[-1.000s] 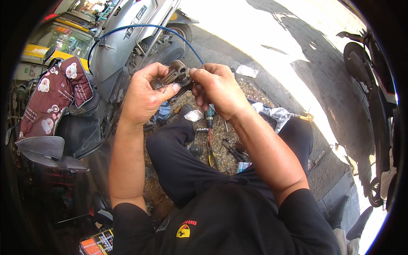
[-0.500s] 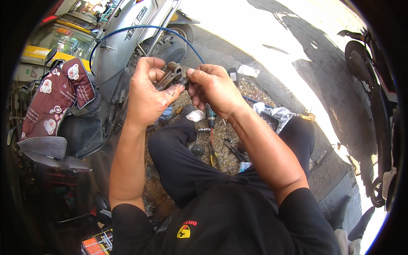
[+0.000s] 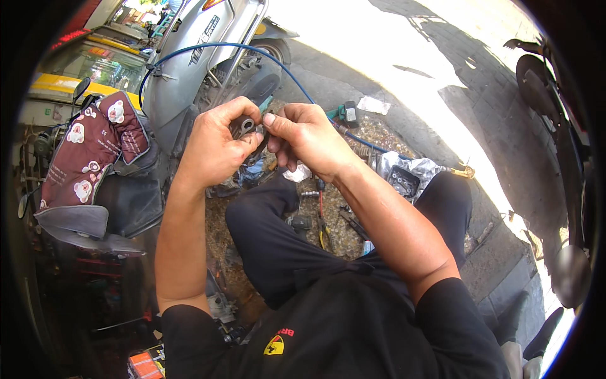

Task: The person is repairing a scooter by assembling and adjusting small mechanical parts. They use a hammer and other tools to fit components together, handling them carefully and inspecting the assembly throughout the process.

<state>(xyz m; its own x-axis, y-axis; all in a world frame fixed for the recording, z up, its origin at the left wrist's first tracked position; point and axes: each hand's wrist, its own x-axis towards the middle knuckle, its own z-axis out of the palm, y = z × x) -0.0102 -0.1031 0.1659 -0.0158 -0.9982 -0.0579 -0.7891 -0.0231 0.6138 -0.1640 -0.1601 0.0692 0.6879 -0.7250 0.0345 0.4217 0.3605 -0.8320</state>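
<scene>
Dark metal part (image 3: 245, 128) between left hand (image 3: 218, 148) and right hand (image 3: 309, 139).

Little free room around the left hand (image 3: 218, 148) and right hand (image 3: 309, 142), pressed close together over a small dark metal part (image 3: 243, 126), with a grey scooter (image 3: 208, 57) just beyond them and a blue cable (image 3: 297, 79) arching over. Below, blocked by raised knees in black trousers (image 3: 271, 221) and, between them, pliers (image 3: 325, 237) and other small tools on gravel. Open sunlit pavement (image 3: 404, 50) farther out to the right; crowded on the left by a patterned seat cover (image 3: 88, 151).
</scene>
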